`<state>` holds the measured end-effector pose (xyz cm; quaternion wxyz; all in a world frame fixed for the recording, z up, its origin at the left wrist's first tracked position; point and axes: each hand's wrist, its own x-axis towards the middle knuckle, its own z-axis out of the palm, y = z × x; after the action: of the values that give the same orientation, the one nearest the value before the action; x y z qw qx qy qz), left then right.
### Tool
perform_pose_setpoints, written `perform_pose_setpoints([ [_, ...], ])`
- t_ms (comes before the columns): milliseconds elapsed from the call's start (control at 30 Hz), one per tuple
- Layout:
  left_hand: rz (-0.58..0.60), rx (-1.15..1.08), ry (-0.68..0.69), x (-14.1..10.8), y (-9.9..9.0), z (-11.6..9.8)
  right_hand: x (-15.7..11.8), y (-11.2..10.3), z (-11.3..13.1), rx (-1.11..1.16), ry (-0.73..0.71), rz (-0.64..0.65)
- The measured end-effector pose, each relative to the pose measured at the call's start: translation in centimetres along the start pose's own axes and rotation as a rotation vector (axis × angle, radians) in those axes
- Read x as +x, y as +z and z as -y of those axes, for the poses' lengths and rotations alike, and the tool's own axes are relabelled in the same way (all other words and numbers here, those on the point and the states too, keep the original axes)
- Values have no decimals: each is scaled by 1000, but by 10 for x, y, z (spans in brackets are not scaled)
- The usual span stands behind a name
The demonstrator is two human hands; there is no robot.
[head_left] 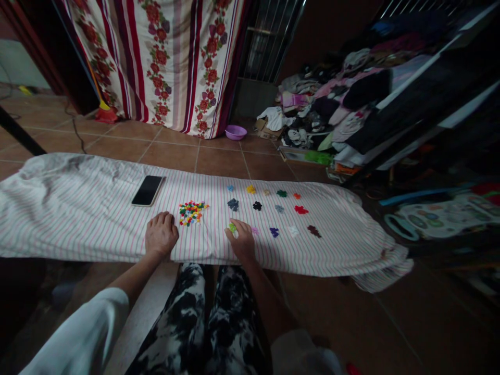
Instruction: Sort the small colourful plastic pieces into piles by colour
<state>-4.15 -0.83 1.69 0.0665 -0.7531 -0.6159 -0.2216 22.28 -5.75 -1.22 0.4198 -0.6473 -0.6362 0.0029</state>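
Small pieces lie on a striped cloth (pixel 97 208). A mixed multicoloured pile (pixel 191 212) is left of centre, and to its right are single-colour piles, among them yellow (pixel 250 189), black (pixel 257 206), red (pixel 301 209) and brown (pixel 314 231). My right hand (pixel 241 239) is at the light green pile (pixel 233 227), thumb and fingers around it; whether a piece is pinched is too small to tell. Resting on the cloth below left of the mixed pile, my left hand (pixel 161 233) has its fingers curled, and what they may hold is hidden.
A phone (pixel 147 190) lies on the cloth behind my left hand. Beyond the cloth are a floral curtain (pixel 160 62), a purple basin (pixel 235 132) and a heap of clothes (pixel 328 99). A dark metal bar (pixel 21 133) crosses at the left.
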Motion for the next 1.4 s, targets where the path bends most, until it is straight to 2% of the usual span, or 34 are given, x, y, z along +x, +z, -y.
perform_pose_setpoints([
  [100,5,-6,1,0,1,1,-1,0,0,-2,-16,3],
  [333,-2,-24,-5,-1,4,1,1,-1,-4,53,-21,-77],
  [533,-8,-46,-3,0,3,1,9,1,19,69,-96,-77],
  [800,11,-34,-16,0,2,0,22,36,60,102,-153,103],
  [1067,-8,-41,-17,2,2,-2,46,62,73,19,-158,226],
  [1400,-5,-39,-14,2,2,-2,73,88,87,-77,-143,248],
])
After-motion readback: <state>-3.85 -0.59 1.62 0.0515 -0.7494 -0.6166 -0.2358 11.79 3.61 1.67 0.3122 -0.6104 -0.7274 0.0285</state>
